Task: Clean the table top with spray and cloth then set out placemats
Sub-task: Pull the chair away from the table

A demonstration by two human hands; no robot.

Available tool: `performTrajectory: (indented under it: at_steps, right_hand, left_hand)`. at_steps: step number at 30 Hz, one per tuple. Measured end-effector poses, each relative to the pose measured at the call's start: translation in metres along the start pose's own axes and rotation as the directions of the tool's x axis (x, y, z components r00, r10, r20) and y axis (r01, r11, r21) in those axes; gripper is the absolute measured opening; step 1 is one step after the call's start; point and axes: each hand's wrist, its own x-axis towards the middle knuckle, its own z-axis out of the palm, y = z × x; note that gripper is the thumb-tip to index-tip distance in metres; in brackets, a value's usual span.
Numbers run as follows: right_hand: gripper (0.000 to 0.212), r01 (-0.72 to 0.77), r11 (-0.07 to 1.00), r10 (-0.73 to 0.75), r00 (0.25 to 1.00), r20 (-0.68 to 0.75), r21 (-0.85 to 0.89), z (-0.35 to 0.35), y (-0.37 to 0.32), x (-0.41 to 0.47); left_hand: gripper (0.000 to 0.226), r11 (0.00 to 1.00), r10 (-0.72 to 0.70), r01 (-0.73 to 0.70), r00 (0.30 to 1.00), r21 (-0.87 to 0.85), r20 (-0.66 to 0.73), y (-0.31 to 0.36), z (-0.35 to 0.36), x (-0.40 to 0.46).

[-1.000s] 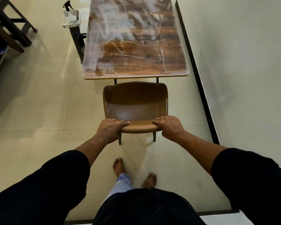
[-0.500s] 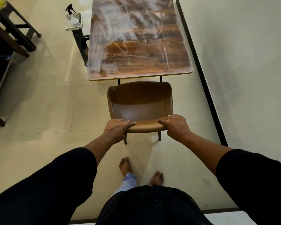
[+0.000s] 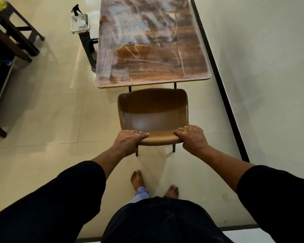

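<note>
— Where's the surface [image 3: 153, 50]?
— Ahead, smeared white, just beyond the chair [image 3: 153, 113]. Left hand [image 3: 129, 140] and right hand [image 3: 191, 136] clamp its backrest's top corners.
— Handling?
— Probably rigid, fairly light; the spray bottle [image 3: 75, 10] waits in a basket [image 3: 80, 30] alongside.

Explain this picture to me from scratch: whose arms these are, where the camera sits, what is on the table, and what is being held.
There is no machine here. A person wears a wide-angle camera on the head, looking forward and down, so you see their own arms, body and bare feet. The left hand and right hand each grip the top edge of the backrest of a brown chair, which stands at the near end of a wooden table. The table top carries only whitish smears and streaks; no placemats lie on it. To the table's left, a white basket holds a spray bottle. A dark stool stands further left.
</note>
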Motion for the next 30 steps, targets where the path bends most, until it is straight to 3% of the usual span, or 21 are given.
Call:
performTrajectory:
  at_steps: [20,30]
  right_hand:
    - [0.045,0.0,1.0,-0.001,0.995,0.098,0.007,-0.004,-0.006,0.004]
    - [0.039,-0.003,0.999,0.0,0.997,0.075,0.04,-0.001,-0.015,0.001]
  left_hand:
    - [0.076,0.998,-0.026,0.027,0.999,-0.048,0.023,-0.006,-0.002,-0.007]
    - [0.077,0.998,-0.035,0.038,0.998,-0.043,0.056,-0.015,0.005,-0.011]
